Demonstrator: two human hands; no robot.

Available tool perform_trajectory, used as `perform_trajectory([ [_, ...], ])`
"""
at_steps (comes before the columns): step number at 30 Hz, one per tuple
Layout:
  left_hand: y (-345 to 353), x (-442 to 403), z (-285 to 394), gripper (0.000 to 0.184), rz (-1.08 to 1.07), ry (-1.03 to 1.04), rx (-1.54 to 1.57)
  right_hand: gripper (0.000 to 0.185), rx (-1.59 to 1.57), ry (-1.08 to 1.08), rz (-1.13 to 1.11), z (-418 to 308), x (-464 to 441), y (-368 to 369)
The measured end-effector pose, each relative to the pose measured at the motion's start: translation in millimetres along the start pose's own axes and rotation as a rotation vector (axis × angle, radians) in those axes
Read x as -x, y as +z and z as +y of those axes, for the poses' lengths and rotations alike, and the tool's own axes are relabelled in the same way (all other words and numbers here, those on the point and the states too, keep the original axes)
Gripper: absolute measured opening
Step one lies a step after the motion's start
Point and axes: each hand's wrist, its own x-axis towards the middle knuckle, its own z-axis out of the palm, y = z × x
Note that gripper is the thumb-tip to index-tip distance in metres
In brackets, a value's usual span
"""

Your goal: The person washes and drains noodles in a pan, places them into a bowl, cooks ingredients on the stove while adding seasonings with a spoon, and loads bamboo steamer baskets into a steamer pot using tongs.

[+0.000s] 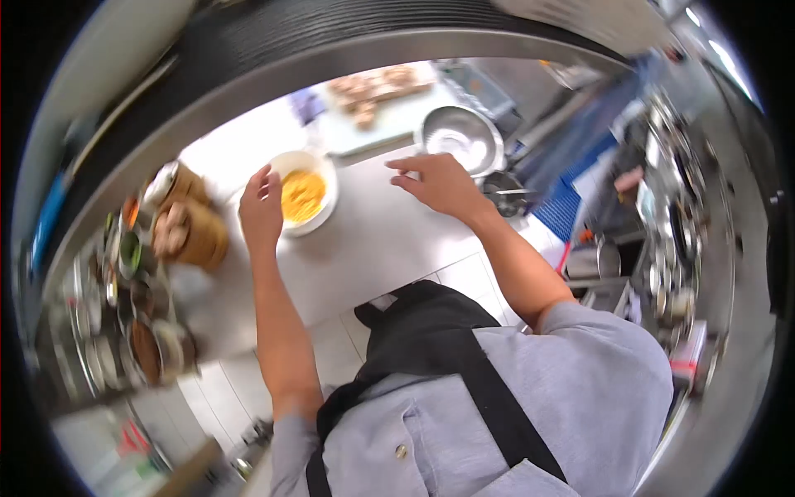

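1. Nearest is the person's black apron (pixel 414 331), close to the near edge of the desk (pixel 356 273). Standing square to that edge would probably make the reach easier.
2. The right hand (pixel 443 184) is over the right part of the desk, palm down. Its fingers are released, loosely bent and empty, well apart from the food.
3. The left hand (pixel 262 211) overlaps the left side of the white bowl in this view. Its fingers are partly curled; whether they touch or grasp the rim, the person's camera cannot tell.
4. The white bowl (pixel 330 195) sits upright towards the far left corner of the desk, with yellow food (pixel 303 196) inside. If it is handled, a light hold on the outer wall, with the thumb clear of the food, seems best; the free hand could steady the opposite side and keep it level.
5. Left of it, beside the desk's left edge, stands a tan container (pixel 203 236) holding pale, rounded pieces. The left elbow and wrist would do well to stay clear of it.
6. Farther off, a metal bowl (pixel 460 141) is near the far right corner, just beside a pale board (pixel 364 132) bearing blurred brownish chunks (pixel 364 103).
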Motion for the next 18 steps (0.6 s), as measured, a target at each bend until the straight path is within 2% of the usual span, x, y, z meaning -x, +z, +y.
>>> perform_trajectory([
  [1, 14, 0, 21, 0.036, -0.081, 0.047, 0.042, 0.024, -0.059, 0.097, 0.078, 8, 23, -26],
  [2, 28, -1, 43, 0.033, -0.138, 0.084, 0.078, 0.022, -0.21, 0.043, 0.428, 43, 45, -34],
  [3, 42, 3, 66, 0.031, -0.223, 0.132, 0.093, 0.021, -0.175, 0.172, 0.666, 78, 64, -52],
  [4, 64, 6, 80, 0.03, -0.294, 0.287, 0.193, 0.023, -0.196, 0.069, 0.911, 88, 72, -82],
  [5, 82, 12, 104, 0.03, -0.395, 0.375, 0.142, 0.027, -0.096, 0.221, 1.015, 97, 79, -111],
  [6, 98, 24, 133, 0.03, -0.536, 0.36, 0.184, 0.03, -0.002, 0.366, 1.112, 105, 85, -134],
  [7, 122, 34, 156, 0.029, -0.642, 0.447, 0.238, 0.03, -0.011, 0.347, 1.099, 120, 80, -146],
  [8, 150, 43, 177, 0.031, -0.751, 0.507, 0.282, 0.034, 0.274, 0.199, 1.113, 138, 68, -152],
  [9, 178, 52, 197, 0.036, -0.869, 0.585, 0.375, 0.035, 0.207, 0.174, 0.998, 157, 58, -151],
  [10, 202, 63, 222, 0.042, -0.978, 0.569, 0.418, 0.037, 0.138, 0.156, 0.883, 176, 49, -149],
  [11, 217, 76, 249, 0.048, -0.991, 0.525, 0.348, 0.028, 0.134, 0.356, 0.781, 208, 51, -150],
  [12, 260, 89, 253, 0.05, -0.877, 0.645, 0.419, 0.024, 0.178, 0.196, 0.869, 219, 61, -156],
  [13, 285, 104, 265, 0.052, -0.826, 0.697, 0.351, 0.024, 0.183, 0.121, 0.951, 241, 74, -163],
  [14, 303, 116, 279, 0.054, -0.893, 0.644, 0.286, 0.025, -0.011, 0.086, 1.026, 252, 86, -171],
  [15, 327, 132, 287, 0.054, -0.97, 0.481, 0.27, 0.025, -0.166, 0.072, 0.988, 260, 102, -182],
  [16, 361, 144, 288, 0.059, -1.083, 0.316, 0.271, 0.028, -0.428, 0.102, 0.85, 288, 117, -190],
  [17, 379, 159, 291, 0.067, -1.074, 0.365, 0.22, 0.029, -0.011, -0.026, 0.759, 308, 144, -194],
  [18, 413, 176, 291, 0.072, -1.08, 0.211, 0.225, 0.03, -0.266, 0.001, 0.75, 305, 154, -196],
])
